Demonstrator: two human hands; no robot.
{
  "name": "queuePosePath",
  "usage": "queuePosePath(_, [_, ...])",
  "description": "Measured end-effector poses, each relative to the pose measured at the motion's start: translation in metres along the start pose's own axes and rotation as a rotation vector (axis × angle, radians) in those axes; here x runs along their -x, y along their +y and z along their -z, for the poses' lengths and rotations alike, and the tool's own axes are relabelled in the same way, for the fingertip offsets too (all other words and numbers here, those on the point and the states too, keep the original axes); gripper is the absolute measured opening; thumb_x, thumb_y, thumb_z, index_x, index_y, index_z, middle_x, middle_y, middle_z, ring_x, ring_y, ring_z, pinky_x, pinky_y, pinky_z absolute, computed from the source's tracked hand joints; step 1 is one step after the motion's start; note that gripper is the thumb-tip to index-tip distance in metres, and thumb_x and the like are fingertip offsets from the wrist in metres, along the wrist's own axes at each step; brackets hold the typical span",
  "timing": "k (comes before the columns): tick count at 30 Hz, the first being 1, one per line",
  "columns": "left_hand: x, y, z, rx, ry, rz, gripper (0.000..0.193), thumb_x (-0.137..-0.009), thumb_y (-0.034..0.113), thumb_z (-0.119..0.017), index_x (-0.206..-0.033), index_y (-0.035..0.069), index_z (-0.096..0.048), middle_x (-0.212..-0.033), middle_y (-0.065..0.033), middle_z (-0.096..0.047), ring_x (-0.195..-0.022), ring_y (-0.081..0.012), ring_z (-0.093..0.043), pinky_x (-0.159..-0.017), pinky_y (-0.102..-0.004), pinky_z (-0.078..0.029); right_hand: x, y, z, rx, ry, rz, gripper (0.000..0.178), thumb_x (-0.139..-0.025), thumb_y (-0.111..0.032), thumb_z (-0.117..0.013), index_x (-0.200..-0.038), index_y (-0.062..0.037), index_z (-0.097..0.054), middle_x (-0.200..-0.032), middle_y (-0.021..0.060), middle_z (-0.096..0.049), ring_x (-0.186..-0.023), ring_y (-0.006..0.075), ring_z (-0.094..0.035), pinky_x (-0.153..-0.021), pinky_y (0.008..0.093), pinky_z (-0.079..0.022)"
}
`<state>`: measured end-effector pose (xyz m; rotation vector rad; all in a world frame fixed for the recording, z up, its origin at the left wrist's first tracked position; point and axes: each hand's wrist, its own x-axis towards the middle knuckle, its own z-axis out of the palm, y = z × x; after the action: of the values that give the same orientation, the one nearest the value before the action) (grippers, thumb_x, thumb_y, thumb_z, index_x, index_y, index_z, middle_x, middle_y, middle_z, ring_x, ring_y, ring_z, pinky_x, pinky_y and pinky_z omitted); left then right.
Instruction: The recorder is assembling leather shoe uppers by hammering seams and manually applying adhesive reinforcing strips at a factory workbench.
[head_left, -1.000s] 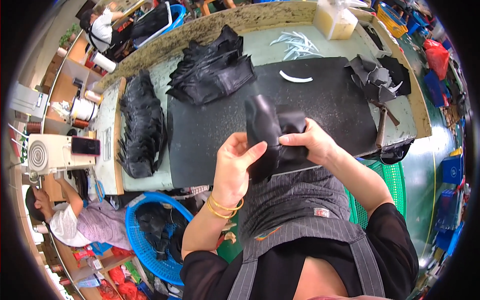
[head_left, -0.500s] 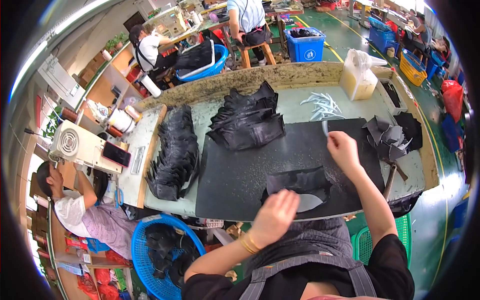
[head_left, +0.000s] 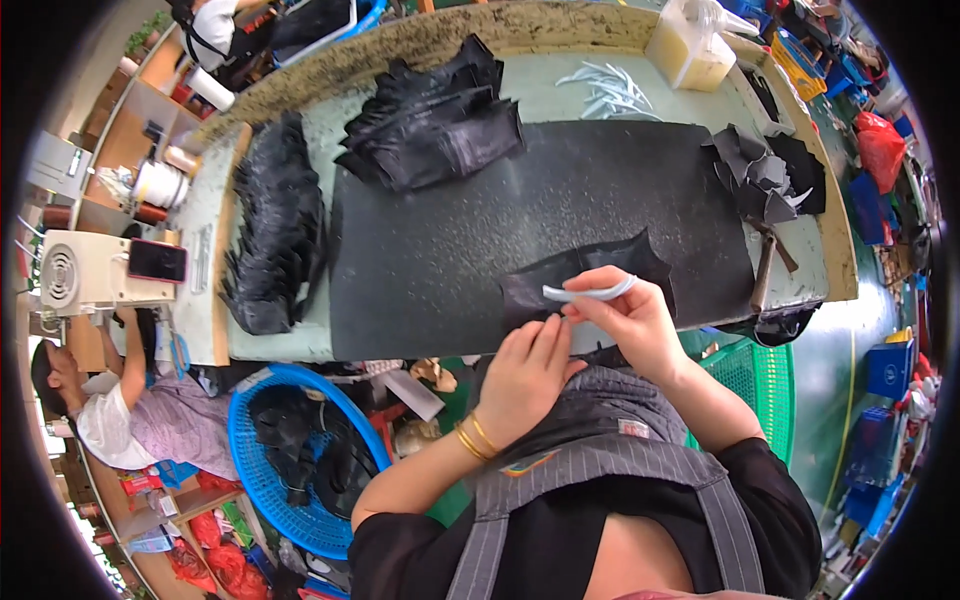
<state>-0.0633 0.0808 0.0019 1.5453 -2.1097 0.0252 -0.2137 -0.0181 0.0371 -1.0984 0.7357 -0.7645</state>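
Right hand [head_left: 640, 318]: pinching the curved pale strip [head_left: 563, 295] between thumb and fingers, hovering over the black piece; apparently gripping so that one end is jutting leftward, free of the fingertips.
Left hand [head_left: 525, 365]: holding fingers close together, pointing their tips at the near edge of the black piece, probably steadying it; pinching that edge or merely resting on it, cannot tell.
Black piece [head_left: 612, 253]: lying at the near edge of the mat, close to the body, presumably for comfortable handling; looking thin, smooth and leather-like, rising to a pointed corner at right, partly hiding under the hands.
Mat [head_left: 430, 260]: spreading flat and dark over the pale worktable [head_left: 550, 75], likely giving a firm surface; showing a matte face with a scatter of light specks.
Pile of pale strips [head_left: 608, 95]: lying loose just beyond the far edge of the mat, crossing one another, bending in slim, flexible-looking arcs.
Ruffled black stack [head_left: 435, 135]: overlapping in glossy, creased layers at the far left of the mat, perhaps fanning for easy lifting.
Long black row [head_left: 272, 230]: running along the left side of the mat, bristling with thin edges.
Wooden-handled tool [head_left: 764, 268]: lying at right, near crumpled grey scraps [head_left: 765, 180].
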Motion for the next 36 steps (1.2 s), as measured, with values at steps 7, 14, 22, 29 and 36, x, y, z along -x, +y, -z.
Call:
queuePosePath(7, [-0.031,-0.007,0.024,0.363,0.406,0.113,0.043,-0.081,-0.004,-0.075,-0.122,0.0,-0.062,-0.125,-0.0191,-0.059,-0.092,-0.0258,-0.067,-0.074,-0.0331,-0.057,0.001,-0.001,-0.004,0.155,0.011,0.039,0.021,-0.096,-0.002,-0.064,-0.116,0.0014,-0.061,-0.099,0.0051,-0.069,-0.089,0.0116,-0.068,-0.08,0.0261,-0.056])
queuePosePath(14, [-0.079,-0.017,0.042,0.485,0.287,0.189,0.032,-0.081,0.011,-0.079,-0.112,0.004,-0.072,-0.102,-0.005,-0.071,-0.083,-0.0172,-0.063,-0.069,-0.0293,-0.05,-0.015,-0.025,-0.002,0.815,0.022,0.47,0.022,-0.082,0.001,-0.067,-0.103,0.0017,-0.066,-0.088,0.0151,-0.066,-0.074,0.026,-0.069,-0.064,0.0325,-0.054])
queuePosePath(22, [-0.102,-0.018,0.042,0.979,0.068,0.471,0.009,-0.087,0.009,-0.074,-0.095,0.007,-0.072,-0.093,-0.0004,-0.068,-0.086,-0.0133,-0.059,-0.076,-0.0285,-0.048,-0.012,-0.046,0.015,0.112,-0.117,0.084,0.024,-0.101,-0.02,-0.059,-0.108,0.0028,-0.065,-0.092,0.0086,-0.07,-0.082,0.0116,-0.068,-0.072,0.0282,-0.057])
queuePosePath(29, [-0.107,-0.016,0.026,1.229,0.095,0.578,0.011,-0.092,0.007,-0.07,-0.103,0.004,-0.068,-0.098,0.0004,-0.067,-0.085,-0.0053,-0.057,-0.079,-0.0203,-0.044,-0.017,-0.05,0.015,0.199,0.121,0.175,0.016,-0.102,-0.014,-0.055,-0.108,-0.0006,-0.059,-0.083,0.0025,-0.064,-0.069,0.0066,-0.061,-0.061,0.0223,-0.051])
queuePosePath(36, [-0.118,-0.014,0.022,1.611,0.288,0.662,0.011,-0.095,0.005,-0.065,-0.105,0.002,-0.064,-0.103,-0.0092,-0.069,-0.098,-0.0109,-0.061,-0.09,-0.0259,-0.044,-0.033,-0.04,0.022,-0.205,0.173,0.246,0.013,-0.103,-0.013,-0.053,-0.106,-0.0005,-0.056,-0.086,0.0039,-0.062,-0.071,0.0085,-0.06,-0.064,0.0241,-0.052])
